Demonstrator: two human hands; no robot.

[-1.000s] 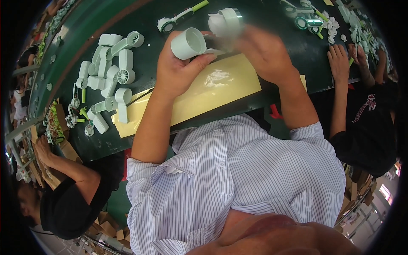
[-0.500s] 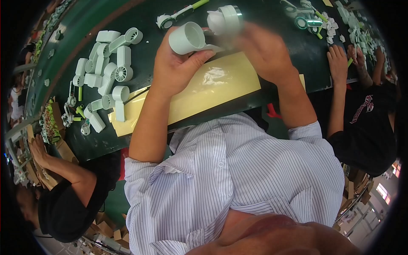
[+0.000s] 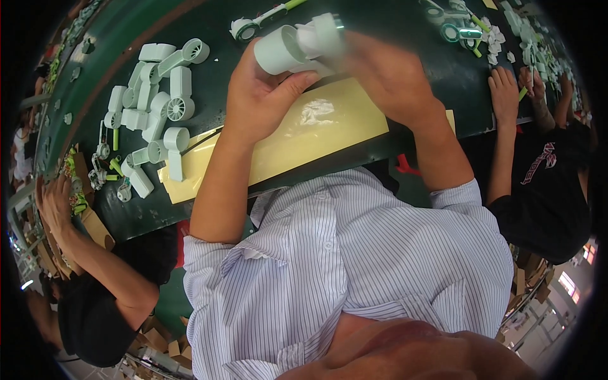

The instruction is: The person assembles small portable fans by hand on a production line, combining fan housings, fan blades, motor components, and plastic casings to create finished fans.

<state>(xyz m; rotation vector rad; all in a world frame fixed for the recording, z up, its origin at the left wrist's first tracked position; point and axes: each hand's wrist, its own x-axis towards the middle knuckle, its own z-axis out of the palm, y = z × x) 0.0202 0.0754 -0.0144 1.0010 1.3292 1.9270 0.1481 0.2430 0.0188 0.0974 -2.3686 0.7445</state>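
My left hand (image 3: pixel 253 98) is wrapped round a pale green plastic housing (image 3: pixel 272 56), a short hollow cylinder with an arm-like part below it. The cylinder's open mouth faces right. My right hand (image 3: pixel 396 76) is closed on a second pale green round part (image 3: pixel 325 35) with a white piece on its left side. That white piece is at the rim of the cylinder; whether it has entered cannot be made out. The right fingertips are smeared by motion and partly hidden. Both hands are above a yellow sheet (image 3: pixel 335 130) on the dark green table.
Several pale green housings (image 3: pixel 152 95) lie in a group to the left, with smaller green and white parts (image 3: pixel 107 158) nearer me. A handled part (image 3: pixel 247 28) lies ahead. Parts and white pieces (image 3: pixel 494 41) sit at right. Other people's hands (image 3: pixel 503 95) work on either side.
My right hand has brought the round part leftward to the cylinder's mouth. The housing in my left hand has turned so its mouth faces more to the right.
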